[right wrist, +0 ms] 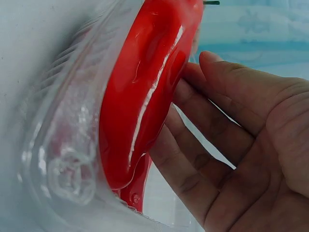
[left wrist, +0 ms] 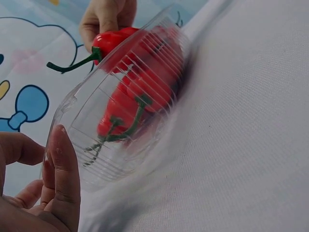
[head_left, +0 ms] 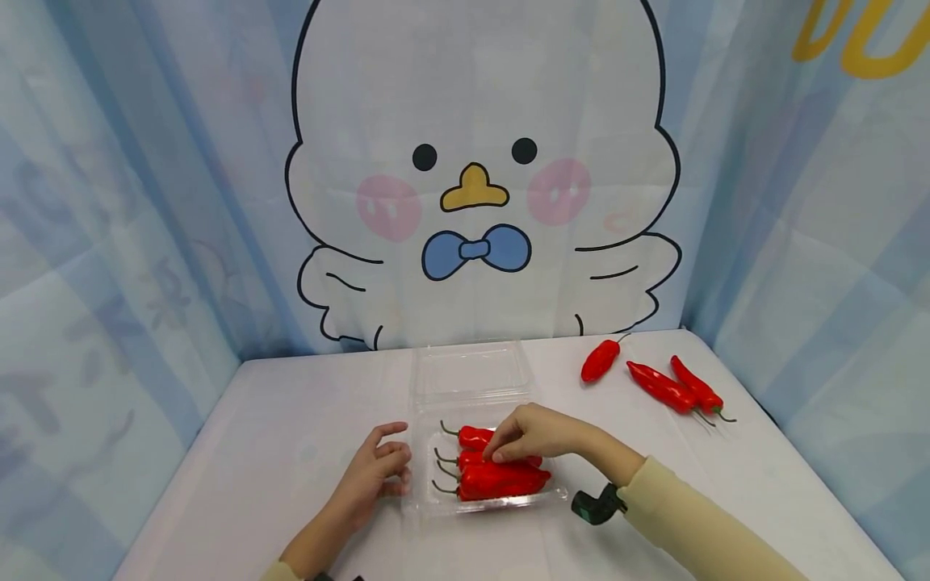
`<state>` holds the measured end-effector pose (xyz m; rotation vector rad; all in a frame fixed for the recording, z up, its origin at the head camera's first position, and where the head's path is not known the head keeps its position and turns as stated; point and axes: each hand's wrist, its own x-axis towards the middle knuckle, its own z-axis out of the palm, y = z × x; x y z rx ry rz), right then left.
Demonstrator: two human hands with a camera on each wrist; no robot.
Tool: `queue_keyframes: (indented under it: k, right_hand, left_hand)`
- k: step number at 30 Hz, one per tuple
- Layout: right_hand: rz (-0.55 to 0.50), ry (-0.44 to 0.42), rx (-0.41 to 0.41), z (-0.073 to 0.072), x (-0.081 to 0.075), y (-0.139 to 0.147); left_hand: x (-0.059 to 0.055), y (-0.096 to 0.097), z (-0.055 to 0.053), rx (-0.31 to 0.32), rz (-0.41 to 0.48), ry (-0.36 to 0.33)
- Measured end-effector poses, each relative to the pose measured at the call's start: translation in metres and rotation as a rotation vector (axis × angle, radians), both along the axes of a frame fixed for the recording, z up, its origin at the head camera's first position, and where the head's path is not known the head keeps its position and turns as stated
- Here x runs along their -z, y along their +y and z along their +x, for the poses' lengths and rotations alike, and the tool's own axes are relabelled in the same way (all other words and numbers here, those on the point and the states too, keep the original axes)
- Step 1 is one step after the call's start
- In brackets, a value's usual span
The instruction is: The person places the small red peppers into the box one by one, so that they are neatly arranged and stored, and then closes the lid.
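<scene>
A clear plastic clamshell box (head_left: 429, 504) stands on the table with its lid laid back. Several red peppers (head_left: 504, 482) lie side by side inside, green stems to the left. My right hand (head_left: 534, 432) reaches over them from the right, its fingertips touching peppers near the middle of the row. In the right wrist view, the fingers are fairly straight against the far side of a large glossy pepper (right wrist: 145, 92), and some tips are hidden. My left hand (head_left: 378, 468) is at the box's left side, fingers loosely bent, close to the rim (left wrist: 62, 104).
Three more red peppers lie at the table's back right: one alone (head_left: 600, 361) and two crossing each other (head_left: 663, 389). The clear lid (head_left: 472, 371) extends behind the box. A printed curtain (head_left: 479, 105) surrounds the white table (head_left: 305, 420).
</scene>
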<state>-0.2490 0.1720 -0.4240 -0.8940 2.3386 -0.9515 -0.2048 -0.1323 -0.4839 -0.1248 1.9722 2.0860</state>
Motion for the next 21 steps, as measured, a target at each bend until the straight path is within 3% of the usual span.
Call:
queue_keyframes:
  k: [21]
  right_hand:
    - [-0.052,-0.046,0.058,-0.0048,0.0051,0.0062]
  left_hand:
    - [0.0047,0.0008,-0.0010,-0.004,0.010,-0.001]
